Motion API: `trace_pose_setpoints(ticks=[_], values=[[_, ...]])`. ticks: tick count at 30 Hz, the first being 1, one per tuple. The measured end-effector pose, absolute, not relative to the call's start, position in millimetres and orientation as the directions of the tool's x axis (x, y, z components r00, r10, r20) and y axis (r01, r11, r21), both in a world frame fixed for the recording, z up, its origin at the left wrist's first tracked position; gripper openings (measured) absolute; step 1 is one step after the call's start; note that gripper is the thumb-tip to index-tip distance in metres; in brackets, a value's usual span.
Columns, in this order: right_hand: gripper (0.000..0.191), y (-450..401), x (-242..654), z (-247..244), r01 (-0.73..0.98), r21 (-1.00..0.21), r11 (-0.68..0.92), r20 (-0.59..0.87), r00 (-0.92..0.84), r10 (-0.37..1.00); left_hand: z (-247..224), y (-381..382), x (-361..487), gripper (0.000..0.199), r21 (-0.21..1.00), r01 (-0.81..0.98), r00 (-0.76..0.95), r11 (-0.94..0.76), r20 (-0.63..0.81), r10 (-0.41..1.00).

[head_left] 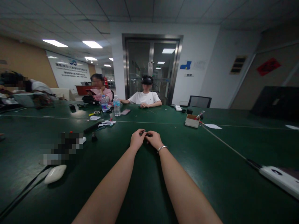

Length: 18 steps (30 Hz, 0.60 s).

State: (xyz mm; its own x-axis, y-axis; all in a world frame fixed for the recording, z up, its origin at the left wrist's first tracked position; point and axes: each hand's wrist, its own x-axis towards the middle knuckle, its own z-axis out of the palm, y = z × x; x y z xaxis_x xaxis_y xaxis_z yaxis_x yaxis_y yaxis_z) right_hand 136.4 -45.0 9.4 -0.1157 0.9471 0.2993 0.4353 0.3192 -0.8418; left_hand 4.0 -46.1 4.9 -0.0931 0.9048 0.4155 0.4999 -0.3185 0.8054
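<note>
My left hand (137, 138) and my right hand (154, 139) meet over the middle of the green table (144, 180), fingertips touching or nearly so. Both are closed in a pinch, thumbs and forefingers together. Something small and dark shows at the fingertips; it is mostly covered and too small to name. A silver bracelet (162, 149) circles my right wrist. To the left of my hands stands a small black object (94, 137).
On the left lie a white mouse-shaped object (55, 174) and a blurred-out item. Two water bottles (116, 105) stand farther back. A small box (192, 121) holds some items; a white power strip (280, 179) trails a cable at right. Across sits a person (146, 98) wearing a headset.
</note>
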Motion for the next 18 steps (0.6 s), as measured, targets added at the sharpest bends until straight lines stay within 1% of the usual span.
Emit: trace_pose_setpoints(ticks=[3, 5, 7, 9, 12, 18], values=[[0.013, -39.3, 136.3, 4.8, 0.267, -0.925, 0.271, 0.249, -0.115, 0.962, 0.2, -38.7, 0.2, 0.024, 0.873, 0.396, -0.083, -0.286, 0.344, 0.935], [0.016, -36.0, 136.3, 3.6, 0.124, -0.969, 0.214, 0.201, -0.111, 0.973, -1.4, -35.6, -1.3, 0.025, 0.905, 0.330, -0.067, -0.268, 0.306, 0.950], [0.020, -34.1, 137.5, 4.1, -0.016, -0.988, 0.155, 0.156, -0.095, 0.983, -2.2, -33.9, -2.2, 0.026, 0.927, 0.275, -0.067, -0.255, 0.283, 0.957], [0.022, -33.6, 139.9, 5.4, -0.114, -0.987, 0.110, 0.118, -0.068, 0.991, -2.5, -33.0, -2.8, 0.026, 0.941, 0.236, -0.071, -0.244, 0.267, 0.961], [0.019, -34.1, 144.4, 7.0, -0.183, -0.980, 0.079, 0.089, -0.048, 0.995, -3.1, -32.4, -3.6, 0.026, 0.948, 0.209, -0.066, -0.241, 0.259, 0.964], [0.008, -36.5, 150.0, 9.9, -0.252, -0.967, 0.022, 0.045, -0.087, 0.995, -1.7, -34.6, -4.5, 0.025, 0.941, 0.205, -0.023, -0.269, 0.279, 0.960]])
